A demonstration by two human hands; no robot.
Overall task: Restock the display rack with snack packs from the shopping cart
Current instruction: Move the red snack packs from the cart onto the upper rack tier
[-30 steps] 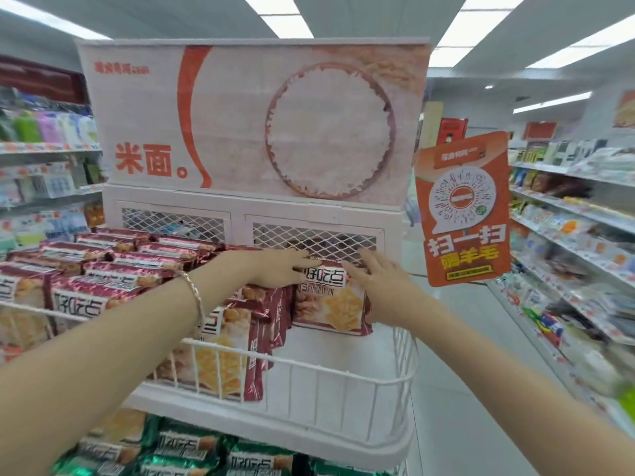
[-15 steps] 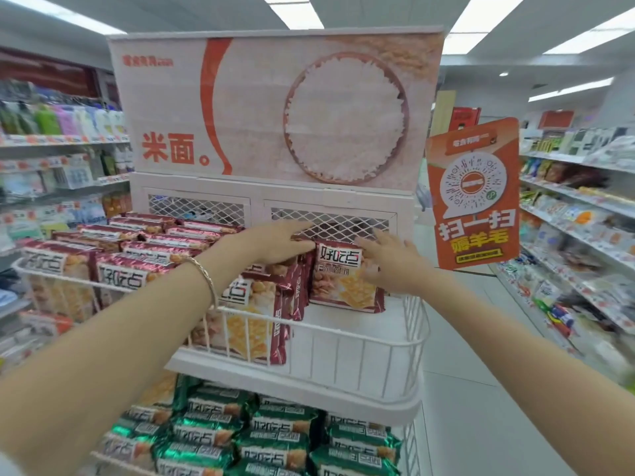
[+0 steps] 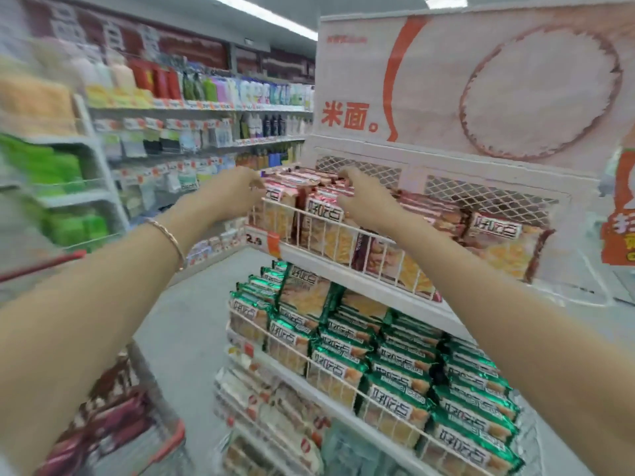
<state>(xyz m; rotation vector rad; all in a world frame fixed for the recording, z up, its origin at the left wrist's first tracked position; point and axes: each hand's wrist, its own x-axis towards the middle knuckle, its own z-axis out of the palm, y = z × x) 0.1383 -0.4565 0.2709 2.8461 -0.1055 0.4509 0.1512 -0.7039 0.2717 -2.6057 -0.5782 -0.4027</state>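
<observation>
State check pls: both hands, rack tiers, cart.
left hand: at the top tier's left end, fingers curled, hold unclear.
right hand: fingers curled over the tops of the red packs.
top tier: red packs standing upright behind the wire rail.
green packs: fill the second tier.
shopping cart: blurred, has packs in it.

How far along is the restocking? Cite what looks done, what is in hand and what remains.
Done: red snack packs fill most of the top tier; the green packs below look full. In hand: left hand and right hand are at the tier's left-end packs, grip blurred. Left: the shopping cart holds more red packs, and the tier's right end has bare space.
</observation>
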